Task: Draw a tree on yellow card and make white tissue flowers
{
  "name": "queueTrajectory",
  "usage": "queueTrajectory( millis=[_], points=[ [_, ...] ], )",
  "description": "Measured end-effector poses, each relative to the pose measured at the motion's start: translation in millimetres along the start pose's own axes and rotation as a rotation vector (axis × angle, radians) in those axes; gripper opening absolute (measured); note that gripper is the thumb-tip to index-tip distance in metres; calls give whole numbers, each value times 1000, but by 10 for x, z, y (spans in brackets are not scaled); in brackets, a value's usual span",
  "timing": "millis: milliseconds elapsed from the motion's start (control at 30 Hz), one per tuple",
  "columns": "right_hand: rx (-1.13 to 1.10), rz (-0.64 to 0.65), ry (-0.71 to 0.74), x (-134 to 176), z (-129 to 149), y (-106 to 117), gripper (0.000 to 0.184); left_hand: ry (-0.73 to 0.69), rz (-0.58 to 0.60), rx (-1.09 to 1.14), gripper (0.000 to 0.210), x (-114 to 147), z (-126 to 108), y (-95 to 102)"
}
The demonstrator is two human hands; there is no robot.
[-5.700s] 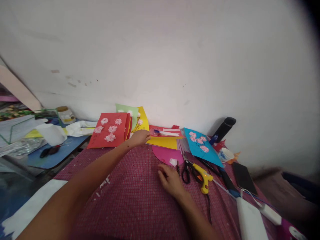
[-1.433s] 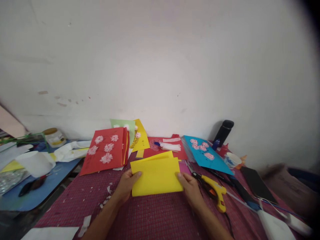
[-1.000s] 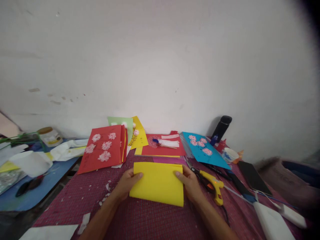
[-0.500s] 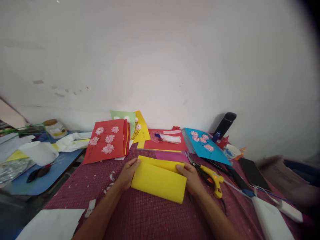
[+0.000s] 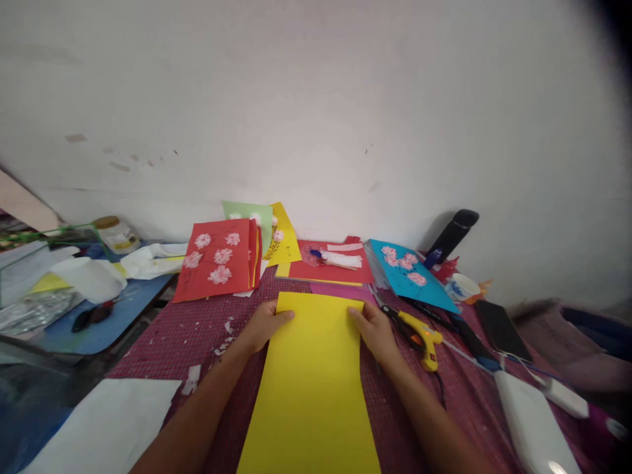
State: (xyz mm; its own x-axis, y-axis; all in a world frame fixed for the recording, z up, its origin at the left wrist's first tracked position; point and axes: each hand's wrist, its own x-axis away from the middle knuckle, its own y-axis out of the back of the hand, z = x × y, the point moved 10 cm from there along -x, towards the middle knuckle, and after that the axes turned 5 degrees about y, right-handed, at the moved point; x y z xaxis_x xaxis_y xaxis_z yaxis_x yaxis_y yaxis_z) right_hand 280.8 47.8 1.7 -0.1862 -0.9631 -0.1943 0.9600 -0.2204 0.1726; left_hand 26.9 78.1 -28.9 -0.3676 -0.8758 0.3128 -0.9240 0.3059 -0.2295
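Note:
A long sheet of yellow paper (image 5: pixel 316 382) stretches from the middle of the table toward me, past the lower edge of the view. My left hand (image 5: pixel 269 324) pinches its far left corner, thumb on top. At the far right corner my right hand (image 5: pixel 371 326) grips it the same way. Just beyond the sheet lies red card (image 5: pixel 296 270) with white paper strips (image 5: pixel 340 261) on it. A yellow glue gun (image 5: pixel 423 337) and black-handled scissors (image 5: pixel 395 316) rest to the right of my right hand.
Red cards with pink paper flowers (image 5: pixel 217 260) stand at the back left, a blue flowered card (image 5: pixel 412 276) at the back right. Further right are a black bottle (image 5: pixel 457 232), a paper cup (image 5: pixel 463 287) and a white box (image 5: pixel 533 421). White paper (image 5: pixel 108 421) lies front left.
The yellow paper was folded over between my hands; now it is opened out into a long sheet reaching toward me. The view has tilted slightly downward.

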Motion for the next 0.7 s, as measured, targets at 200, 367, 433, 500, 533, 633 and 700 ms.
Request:
queueTrajectory(
  millis=[200, 367, 433, 500, 533, 633, 700],
  points=[
    [165, 52, 51, -24, -48, -59, 49, -17, -31, 16, 47, -37, 14, 52],
    [582, 121, 191, -19, -36, -101, 54, -158, -30, -11, 38, -42, -134, 68],
    [681, 186, 193, -1, -61, -146, 57, -134, 16, -100, 34, -33, -124, 44],
    [775, 229, 170, 20, -85, -166, 60, -105, 54, -226, 29, -9, -102, 36],
    [819, 239, 155, 30, -93, -167, 61, -107, 55, -295, 26, 5, -106, 47],
    [916, 223, 136, 46, -83, -153, 60, -164, -12, -452, 17, 33, -170, 91],
    [947, 185, 141, 40, -62, -131, 59, -193, -83, -468, 16, 33, -207, 103]
  ],
)
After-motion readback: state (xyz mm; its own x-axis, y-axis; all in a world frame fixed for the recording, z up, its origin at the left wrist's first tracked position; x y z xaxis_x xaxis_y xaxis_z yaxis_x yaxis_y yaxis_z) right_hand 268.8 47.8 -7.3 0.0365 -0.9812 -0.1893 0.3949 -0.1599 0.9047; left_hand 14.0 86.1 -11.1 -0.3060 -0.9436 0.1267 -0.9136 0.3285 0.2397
